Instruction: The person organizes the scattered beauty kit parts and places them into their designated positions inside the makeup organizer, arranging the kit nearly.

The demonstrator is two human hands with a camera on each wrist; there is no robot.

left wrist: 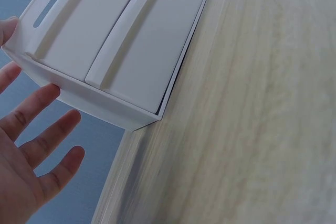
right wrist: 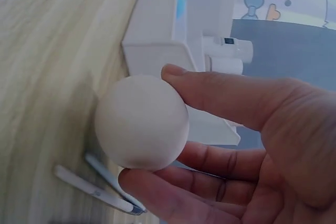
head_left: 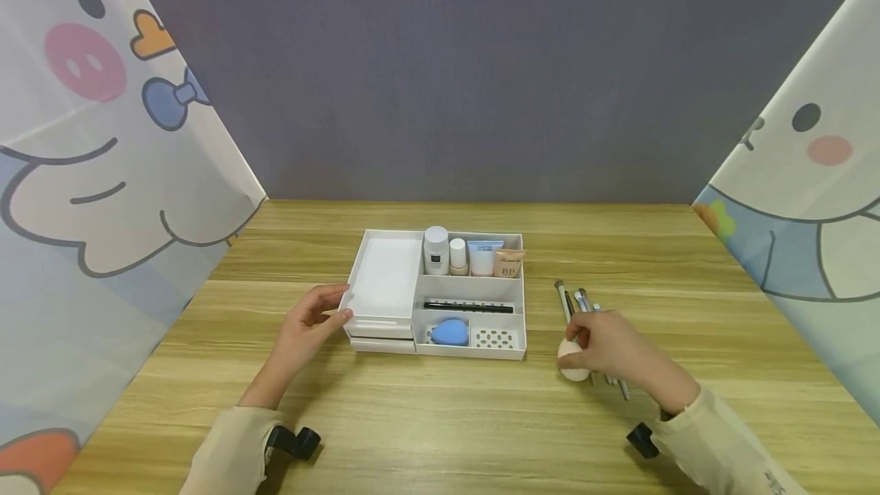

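A white desktop organizer (head_left: 381, 277) stands on the table, with two drawers (left wrist: 147, 40) under its left side. My left hand (head_left: 312, 323) touches its left wall, the thumb near the front top corner; the fingers (left wrist: 52, 135) spread out along the side, fairly straight. To the organizer's right, my right hand (head_left: 608, 346) pinches a cream-coloured round makeup sponge (right wrist: 142, 121) between thumb and fingertips. Several makeup brushes (head_left: 562, 298) lie beneath and behind that hand, partly hidden by it. A blue teardrop makeup sponge (head_left: 450, 332) sits in the organizer's front compartment.
The organizer's back compartment holds a white bottle (head_left: 436, 250), a smaller white-capped bottle (head_left: 458, 257), a blue-white tube (head_left: 484, 257) and a beige tube (head_left: 508, 263). A slim black pen (head_left: 469, 307) lies in the middle compartment. A grey wall (head_left: 481, 82) rises behind the wooden table (head_left: 440, 418).
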